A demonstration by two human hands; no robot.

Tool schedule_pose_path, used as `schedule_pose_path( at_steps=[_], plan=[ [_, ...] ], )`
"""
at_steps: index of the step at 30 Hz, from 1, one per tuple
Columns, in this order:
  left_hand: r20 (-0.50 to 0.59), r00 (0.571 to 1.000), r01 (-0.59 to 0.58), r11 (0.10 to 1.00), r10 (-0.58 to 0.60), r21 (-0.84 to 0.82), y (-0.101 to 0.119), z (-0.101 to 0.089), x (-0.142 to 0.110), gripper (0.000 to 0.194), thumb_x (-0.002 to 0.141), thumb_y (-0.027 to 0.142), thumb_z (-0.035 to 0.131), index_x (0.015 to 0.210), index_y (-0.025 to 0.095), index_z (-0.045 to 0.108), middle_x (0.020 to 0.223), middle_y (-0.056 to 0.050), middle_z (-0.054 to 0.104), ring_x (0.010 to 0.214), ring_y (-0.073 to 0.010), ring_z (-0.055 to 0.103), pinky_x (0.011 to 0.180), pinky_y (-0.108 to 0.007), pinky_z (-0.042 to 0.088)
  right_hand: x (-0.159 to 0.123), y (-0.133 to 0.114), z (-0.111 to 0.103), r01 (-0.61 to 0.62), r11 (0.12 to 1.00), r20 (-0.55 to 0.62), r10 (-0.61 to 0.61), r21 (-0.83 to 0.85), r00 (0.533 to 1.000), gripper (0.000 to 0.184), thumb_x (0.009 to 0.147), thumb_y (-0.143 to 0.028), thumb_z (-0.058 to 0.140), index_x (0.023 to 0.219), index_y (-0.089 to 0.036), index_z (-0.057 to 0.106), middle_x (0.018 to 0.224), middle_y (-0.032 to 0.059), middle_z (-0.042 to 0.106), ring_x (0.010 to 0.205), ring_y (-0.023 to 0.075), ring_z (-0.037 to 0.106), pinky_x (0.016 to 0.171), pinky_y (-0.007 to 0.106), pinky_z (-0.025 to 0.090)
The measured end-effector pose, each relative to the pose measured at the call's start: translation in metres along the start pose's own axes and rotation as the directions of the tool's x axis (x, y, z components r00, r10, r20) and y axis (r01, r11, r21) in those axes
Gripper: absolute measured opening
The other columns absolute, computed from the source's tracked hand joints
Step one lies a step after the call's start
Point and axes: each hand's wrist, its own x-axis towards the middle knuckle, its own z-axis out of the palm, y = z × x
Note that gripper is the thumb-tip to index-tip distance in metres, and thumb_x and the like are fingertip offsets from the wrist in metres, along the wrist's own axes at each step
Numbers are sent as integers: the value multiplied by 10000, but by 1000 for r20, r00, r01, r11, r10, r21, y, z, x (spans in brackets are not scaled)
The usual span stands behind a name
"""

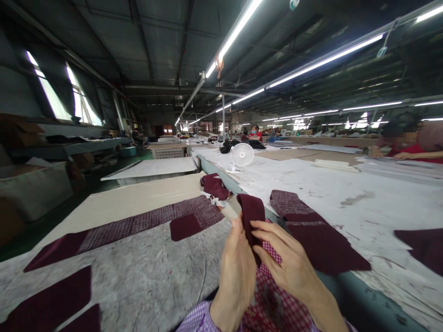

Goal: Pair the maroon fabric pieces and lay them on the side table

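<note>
A maroon fabric piece (252, 210) is folded over and held up between my hands. My left hand (238, 265) is closed on its left side, the thumb pointing up. A flat beige piece (232, 209), like card, sticks out above that thumb; its lower part is hidden. My right hand (289, 263) has its bent fingers on the fabric's right edge, its thumb hidden. Just beyond lies a crumpled maroon bundle (215, 185) with white scraps. Left of my hands, a long maroon and speckled strip (131, 223) and a shorter piece (188, 226) lie flat.
A stack of maroon cut pieces (321, 240) lies on the white-covered table (363, 198) to the right. A small white fan (242, 155) stands ahead. More maroon panels (51, 299) lie at lower left. A person in red (411, 150) sits at far right.
</note>
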Motion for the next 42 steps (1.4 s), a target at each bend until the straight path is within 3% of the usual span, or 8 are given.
schedule_pose_path(
  at_steps=[10,15,22,25,29,34,38,42],
  plan=[
    [-88,996,-24,998,20,-53,-13,-2,1,362,769,435,650,1041,196,675,1239,-54,607,1287,-181,434,1110,-283,327,4,-4,9,-3,997,-83,-3,-75,997,213,861,-90,453,933,-179,633,1017,104,673,966,202,638,839,355,559],
    [-33,999,-43,999,43,12,-13,-2,-2,370,772,379,662,1089,188,647,1240,-69,598,1252,-203,465,1079,-306,356,1,-3,8,-180,980,-115,190,87,975,126,865,-164,468,861,-197,589,976,96,659,898,200,635,761,323,538],
    [26,998,-67,961,62,269,-15,-16,8,296,740,320,697,991,167,660,987,-56,678,922,-185,614,854,-273,465,-9,-1,7,-521,701,-10,601,487,799,189,877,-346,477,797,-196,559,728,28,588,667,163,559,574,268,463],
    [10,993,-111,899,118,424,-14,-27,14,231,804,372,626,894,164,670,826,-22,669,752,-144,582,701,-225,448,-10,4,7,-528,637,-108,689,562,717,181,868,-357,465,838,-203,556,721,21,576,658,166,551,580,280,461],
    [17,970,-195,738,242,646,-9,-32,16,217,840,369,580,859,172,670,752,1,633,701,-131,520,646,-204,405,-6,11,1,-578,684,-285,720,446,632,162,837,-310,484,941,-210,558,886,44,618,809,188,582,730,319,483],
    [65,967,-219,673,247,707,-6,-27,13,238,853,368,556,927,180,682,828,-14,665,741,-149,537,691,-213,412,1,10,-8,-532,820,-425,568,212,705,279,894,-382,402,1013,-189,564,1015,93,635,959,216,583,855,362,462],
    [92,967,-225,628,237,745,-3,-29,13,241,846,377,562,907,176,680,812,-15,669,739,-154,554,680,-212,417,0,11,-22,-492,861,-298,506,127,809,298,835,-445,544,999,-200,587,898,49,668,776,191,616,682,291,490],
    [129,956,-255,529,262,810,1,-34,12,244,849,378,556,820,164,669,730,-3,646,691,-140,553,643,-205,410,-2,18,-39,-487,867,-271,446,-104,853,209,852,-398,555,775,-208,596,701,7,635,628,156,579,612,263,459]
  ],
)
